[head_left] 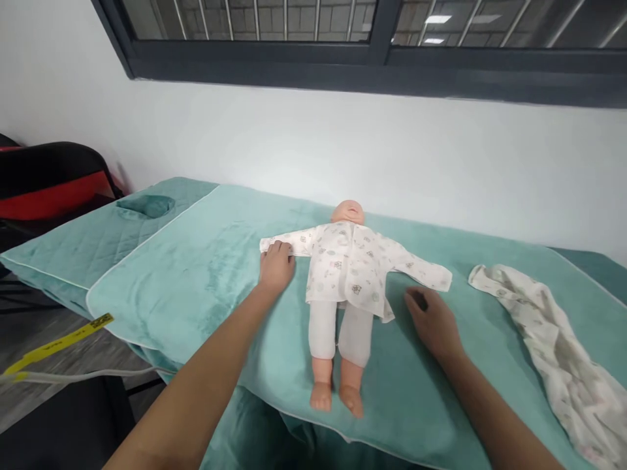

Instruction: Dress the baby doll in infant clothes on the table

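A baby doll lies on its back on the teal bed cover, with its head toward the wall and its bare feet toward me. It wears white trousers and a white printed baby shirt, with both sleeves spread sideways. At the left cuff, my left hand is closed over the sleeve's lower edge; its fingertips are partly hidden. My right hand is loosely curled just below the right cuff, with a gap between thumb and fingers. I see no cloth in it.
A crumpled white printed cloth garment lies right of my right hand. The cover has a face hole at the far left. A red and black chair stands beyond that end. A tube with a yellow tag runs at lower left.
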Demonstrator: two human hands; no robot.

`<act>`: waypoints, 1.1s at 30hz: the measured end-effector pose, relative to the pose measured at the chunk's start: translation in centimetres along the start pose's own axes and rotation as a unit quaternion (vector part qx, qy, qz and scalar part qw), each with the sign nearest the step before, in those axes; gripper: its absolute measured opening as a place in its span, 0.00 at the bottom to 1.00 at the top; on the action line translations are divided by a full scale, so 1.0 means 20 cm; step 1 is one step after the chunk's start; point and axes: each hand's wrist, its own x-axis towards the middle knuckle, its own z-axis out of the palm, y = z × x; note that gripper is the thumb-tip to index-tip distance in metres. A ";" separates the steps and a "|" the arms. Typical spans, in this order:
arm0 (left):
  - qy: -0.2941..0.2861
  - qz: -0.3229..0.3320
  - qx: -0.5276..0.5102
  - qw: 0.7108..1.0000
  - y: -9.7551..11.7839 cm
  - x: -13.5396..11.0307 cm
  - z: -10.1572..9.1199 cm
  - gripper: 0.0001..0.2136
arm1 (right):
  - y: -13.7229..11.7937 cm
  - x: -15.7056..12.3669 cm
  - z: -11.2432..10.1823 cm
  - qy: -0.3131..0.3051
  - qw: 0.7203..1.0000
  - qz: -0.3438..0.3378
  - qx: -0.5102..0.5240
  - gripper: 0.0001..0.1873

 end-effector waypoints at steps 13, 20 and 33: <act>0.040 -0.044 0.053 0.997 -0.03 0.08 0.02 0.12 | 0.15 0.40 0.08 0.070 0.991 0.038 -0.105 0.16; 0.101 -0.141 0.064 0.983 0.00 0.04 -0.01 0.18 | 0.11 0.35 0.06 0.080 0.996 0.015 -0.047 0.16; 0.083 -0.125 0.001 0.989 0.05 -0.01 -0.05 0.20 | -0.03 0.22 0.09 -0.015 0.998 -0.061 -0.026 0.19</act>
